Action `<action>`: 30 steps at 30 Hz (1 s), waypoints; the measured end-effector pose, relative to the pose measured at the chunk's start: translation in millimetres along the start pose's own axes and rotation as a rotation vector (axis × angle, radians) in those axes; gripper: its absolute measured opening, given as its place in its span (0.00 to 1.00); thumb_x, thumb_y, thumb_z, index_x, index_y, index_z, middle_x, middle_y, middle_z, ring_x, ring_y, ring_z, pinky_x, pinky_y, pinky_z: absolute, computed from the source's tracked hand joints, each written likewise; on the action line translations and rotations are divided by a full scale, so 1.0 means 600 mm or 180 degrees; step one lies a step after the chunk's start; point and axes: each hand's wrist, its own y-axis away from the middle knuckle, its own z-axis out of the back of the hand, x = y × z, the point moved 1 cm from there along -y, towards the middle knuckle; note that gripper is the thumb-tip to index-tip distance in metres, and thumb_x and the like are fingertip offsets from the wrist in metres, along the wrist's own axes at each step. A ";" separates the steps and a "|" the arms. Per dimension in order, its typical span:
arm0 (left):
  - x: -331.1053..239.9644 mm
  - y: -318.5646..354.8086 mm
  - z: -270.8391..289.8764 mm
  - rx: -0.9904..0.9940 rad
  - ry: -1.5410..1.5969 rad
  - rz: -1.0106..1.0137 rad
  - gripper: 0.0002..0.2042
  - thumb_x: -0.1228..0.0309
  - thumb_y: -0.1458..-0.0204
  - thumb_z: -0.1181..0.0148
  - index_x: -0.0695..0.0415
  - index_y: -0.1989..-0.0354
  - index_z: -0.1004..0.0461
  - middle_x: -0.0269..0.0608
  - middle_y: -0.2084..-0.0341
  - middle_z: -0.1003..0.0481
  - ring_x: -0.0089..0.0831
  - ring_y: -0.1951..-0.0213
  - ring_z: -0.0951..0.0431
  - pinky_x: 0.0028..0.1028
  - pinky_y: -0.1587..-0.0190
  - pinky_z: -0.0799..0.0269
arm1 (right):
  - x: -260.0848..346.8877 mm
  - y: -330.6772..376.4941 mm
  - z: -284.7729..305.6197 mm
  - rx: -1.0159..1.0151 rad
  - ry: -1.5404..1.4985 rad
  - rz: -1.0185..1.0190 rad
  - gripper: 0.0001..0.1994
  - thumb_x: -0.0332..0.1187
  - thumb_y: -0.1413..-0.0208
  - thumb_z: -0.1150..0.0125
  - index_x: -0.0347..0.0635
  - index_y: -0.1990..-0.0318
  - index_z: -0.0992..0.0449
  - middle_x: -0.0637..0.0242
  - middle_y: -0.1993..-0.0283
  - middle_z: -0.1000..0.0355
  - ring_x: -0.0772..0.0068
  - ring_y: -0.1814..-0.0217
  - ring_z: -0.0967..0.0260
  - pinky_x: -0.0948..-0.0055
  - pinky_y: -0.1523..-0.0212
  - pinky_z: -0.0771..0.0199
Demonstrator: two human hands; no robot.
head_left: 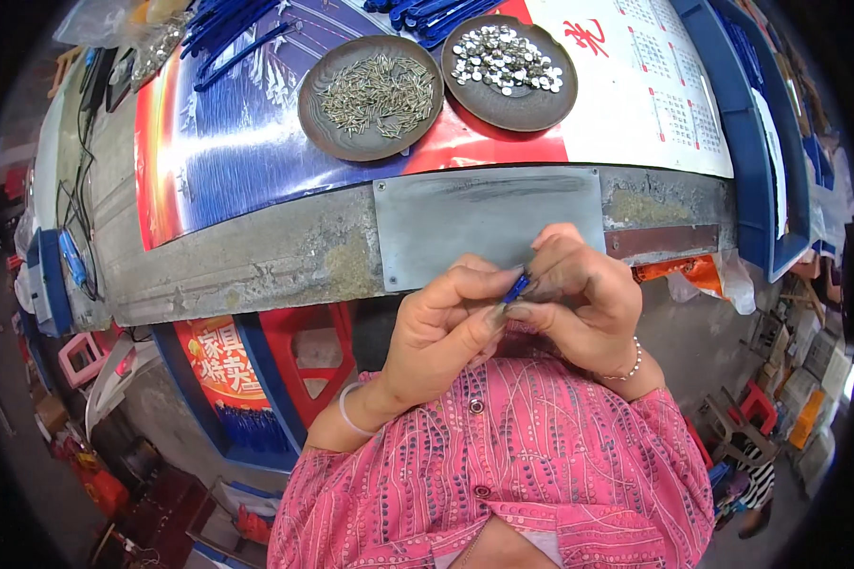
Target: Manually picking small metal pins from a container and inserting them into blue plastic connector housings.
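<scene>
Between my two hands, over the near edge of the bench, is a small blue piece [516, 288]; fingers hide most of it, so its kind is unclear. My left hand [446, 318] pinches it from the left with thumb and forefinger. From the right, the thumb and fingers of my right hand [583, 294] close on the same piece. Just beyond my hands lies a grey metal plate [474, 223] screwed to the bench. Farther back stand a dark round dish [318, 133] of small metal pins and another dark dish [512, 116] of shiny round metal discs.
Bundles of long blue strips [223, 33] lie at the back on a printed calendar sheet [256, 142]. A blue bin [763, 180] stands at the right. Cables [88, 161] run along the left. Below the bench are a red stool [306, 351] and another blue bin [185, 379].
</scene>
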 end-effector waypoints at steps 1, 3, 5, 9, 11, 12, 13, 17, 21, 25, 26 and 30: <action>0.001 -0.001 0.001 0.0000 0.0039 -0.0019 0.15 0.83 0.44 0.53 0.66 0.48 0.35 0.38 0.60 0.37 0.15 0.75 0.35 0.16 0.76 0.38 | -0.005 0.004 -0.001 -0.0046 -0.0289 -0.0201 0.13 0.23 0.61 0.30 0.40 0.75 0.33 0.65 0.75 0.31 0.71 0.72 0.32 0.74 0.64 0.34; 0.002 -0.002 0.001 0.0007 0.0078 -0.0040 0.15 0.83 0.44 0.52 0.65 0.48 0.34 0.38 0.60 0.37 0.15 0.75 0.35 0.16 0.76 0.38 | -0.022 0.011 -0.011 -0.0121 -0.1405 -0.0839 0.13 0.23 0.60 0.31 0.39 0.73 0.34 0.65 0.72 0.31 0.73 0.69 0.32 0.76 0.64 0.33; 0.005 -0.001 0.001 0.0079 -0.0083 -0.0101 0.15 0.84 0.44 0.52 0.63 0.48 0.34 0.37 0.60 0.37 0.15 0.75 0.35 0.16 0.75 0.38 | -0.028 0.013 -0.012 -0.0190 -0.2519 -0.1466 0.14 0.22 0.59 0.31 0.38 0.72 0.34 0.64 0.70 0.32 0.75 0.66 0.32 0.78 0.64 0.32; 0.008 0.003 -0.005 0.0205 -0.0002 -0.0301 0.15 0.85 0.45 0.52 0.62 0.49 0.34 0.38 0.60 0.38 0.15 0.73 0.35 0.15 0.74 0.38 | -0.020 0.013 -0.022 -0.0149 -0.3052 -0.1598 0.13 0.20 0.56 0.33 0.35 0.69 0.34 0.63 0.67 0.32 0.77 0.64 0.33 0.80 0.63 0.29; 0.004 0.004 -0.017 -0.0053 -0.0500 -0.0697 0.14 0.82 0.45 0.50 0.57 0.51 0.36 0.42 0.60 0.39 0.19 0.75 0.34 0.17 0.79 0.38 | -0.004 0.012 -0.029 -0.0494 -0.2280 -0.1174 0.11 0.20 0.55 0.35 0.33 0.68 0.33 0.60 0.66 0.31 0.75 0.63 0.32 0.79 0.66 0.28; 0.004 -0.001 -0.020 -0.0065 -0.0766 -0.0983 0.16 0.83 0.45 0.52 0.55 0.49 0.38 0.42 0.60 0.39 0.19 0.75 0.34 0.17 0.79 0.38 | -0.003 0.009 -0.033 -0.0645 -0.1875 -0.0833 0.09 0.20 0.53 0.36 0.31 0.68 0.32 0.56 0.64 0.28 0.73 0.64 0.30 0.78 0.68 0.27; 0.004 -0.003 -0.023 -0.0053 -0.0786 -0.1018 0.16 0.83 0.45 0.52 0.55 0.49 0.38 0.42 0.60 0.39 0.19 0.75 0.34 0.17 0.79 0.38 | 0.002 0.007 -0.037 -0.0629 -0.1877 -0.0793 0.09 0.20 0.53 0.36 0.31 0.68 0.32 0.56 0.64 0.28 0.73 0.64 0.30 0.78 0.68 0.27; 0.000 -0.001 -0.027 -0.0216 -0.1590 -0.1570 0.17 0.84 0.45 0.52 0.55 0.48 0.38 0.43 0.59 0.39 0.19 0.75 0.34 0.16 0.78 0.36 | 0.015 -0.002 -0.038 -0.0831 -0.1068 -0.0270 0.09 0.23 0.54 0.34 0.32 0.68 0.30 0.54 0.66 0.26 0.70 0.69 0.27 0.76 0.70 0.27; -0.004 0.007 -0.027 -0.0252 -0.1995 -0.1606 0.17 0.85 0.46 0.51 0.56 0.48 0.35 0.43 0.60 0.38 0.19 0.73 0.34 0.16 0.76 0.36 | 0.019 -0.014 -0.030 -0.0635 -0.0015 0.0411 0.09 0.27 0.55 0.33 0.35 0.70 0.29 0.58 0.71 0.26 0.61 0.72 0.27 0.71 0.70 0.27; -0.004 0.005 -0.043 -0.0554 -0.1620 -0.1542 0.14 0.87 0.49 0.48 0.62 0.54 0.28 0.42 0.63 0.34 0.24 0.65 0.34 0.17 0.62 0.37 | 0.015 -0.011 -0.028 -0.0497 0.0735 0.0760 0.12 0.34 0.46 0.42 0.35 0.73 0.33 0.58 0.76 0.32 0.60 0.78 0.33 0.67 0.77 0.33; -0.005 0.004 -0.043 -0.0493 -0.1732 -0.1561 0.14 0.87 0.49 0.48 0.62 0.54 0.29 0.41 0.63 0.34 0.24 0.65 0.34 0.17 0.62 0.37 | 0.014 -0.008 -0.029 -0.0409 0.0915 0.0731 0.14 0.37 0.41 0.48 0.35 0.74 0.35 0.57 0.77 0.34 0.61 0.80 0.36 0.66 0.79 0.36; -0.009 0.006 -0.037 -0.0366 -0.1877 -0.1444 0.16 0.86 0.48 0.49 0.63 0.50 0.30 0.40 0.62 0.35 0.22 0.64 0.34 0.16 0.63 0.37 | 0.004 0.001 -0.046 -0.0255 0.0648 0.0553 0.13 0.36 0.47 0.42 0.37 0.77 0.33 0.59 0.81 0.37 0.55 0.82 0.38 0.64 0.81 0.39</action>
